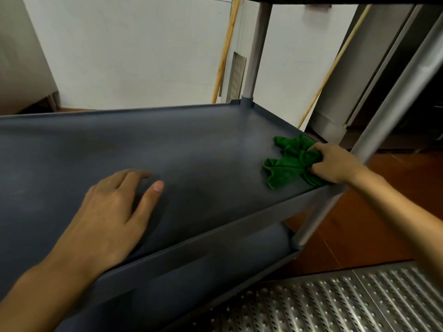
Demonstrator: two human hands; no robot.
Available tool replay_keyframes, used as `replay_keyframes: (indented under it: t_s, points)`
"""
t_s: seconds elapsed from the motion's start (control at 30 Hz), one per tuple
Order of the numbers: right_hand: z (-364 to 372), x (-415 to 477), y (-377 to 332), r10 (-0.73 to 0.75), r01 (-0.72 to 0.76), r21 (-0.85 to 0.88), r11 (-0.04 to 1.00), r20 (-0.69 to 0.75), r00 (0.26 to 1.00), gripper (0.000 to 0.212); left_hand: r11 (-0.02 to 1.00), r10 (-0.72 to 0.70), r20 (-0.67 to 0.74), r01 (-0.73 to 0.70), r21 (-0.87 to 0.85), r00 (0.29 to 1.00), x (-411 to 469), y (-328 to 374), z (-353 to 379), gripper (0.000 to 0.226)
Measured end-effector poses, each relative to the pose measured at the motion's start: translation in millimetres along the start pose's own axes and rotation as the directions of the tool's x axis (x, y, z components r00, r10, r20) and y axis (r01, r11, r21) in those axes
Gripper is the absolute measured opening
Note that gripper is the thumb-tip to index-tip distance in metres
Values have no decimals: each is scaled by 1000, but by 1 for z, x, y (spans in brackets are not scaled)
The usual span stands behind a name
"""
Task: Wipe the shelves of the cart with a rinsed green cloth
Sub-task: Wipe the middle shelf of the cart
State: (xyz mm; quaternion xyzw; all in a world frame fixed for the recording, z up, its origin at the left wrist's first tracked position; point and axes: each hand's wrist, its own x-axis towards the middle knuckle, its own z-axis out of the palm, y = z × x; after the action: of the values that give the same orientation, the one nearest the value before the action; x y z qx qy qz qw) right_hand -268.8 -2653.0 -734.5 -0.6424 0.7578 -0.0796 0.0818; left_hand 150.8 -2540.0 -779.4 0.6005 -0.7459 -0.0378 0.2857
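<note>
The dark grey middle shelf (148,144) of the cart fills most of the view. A crumpled green cloth (286,164) lies on the shelf near its right front corner. My right hand (333,164) grips the cloth, fingers curled into its folds. My left hand (107,212) rests flat on the shelf near the front rim, fingers spread and straight. Below, part of the lower shelf (215,259) shows.
Grey cart posts rise at the far right corner (256,49) and the near right corner (374,140). Wooden poles (226,49) lean on the white wall behind. A perforated metal floor grate (335,303) lies at the lower right, beside the brown floor (359,224).
</note>
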Motion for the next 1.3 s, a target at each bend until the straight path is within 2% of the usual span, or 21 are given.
replay_keyframes:
  t_s: [0.13,0.3,0.5,0.57,0.7,0.83,0.93,1.03,1.3]
  points:
    - [14,10,-13,49,-49,-12,999,-10,999,68,998,51,104,-54,29,993,3,8,5,70]
    - [24,20,-52,65,-65,-12,998,-58,996,63,982,39,168,-68,175,985,5,10,6,81]
    - [44,38,-124,-81,80,-112,990,-1,997,70,962,2,181,-52,268,983,8,14,2,81]
    - [55,39,-156,-143,145,-132,981,24,989,73,971,-10,209,-41,237,978,7,12,-2,81]
    - [69,31,-219,-234,238,-130,963,46,971,73,999,-41,308,34,29,951,-4,-7,-33,63]
    - [77,39,-260,-271,278,-163,947,63,960,74,981,-110,143,84,177,984,-50,-54,-84,67]
    - [82,49,-283,-273,279,-190,941,59,960,75,956,-182,1,177,234,983,-98,-85,-116,48]
    - [88,53,-307,-283,286,-173,943,42,958,78,944,-229,-132,253,211,964,-134,-99,-125,34]
    - [101,33,-396,-370,369,-71,927,-11,929,54,959,-217,-40,221,180,975,-130,-104,-117,42]
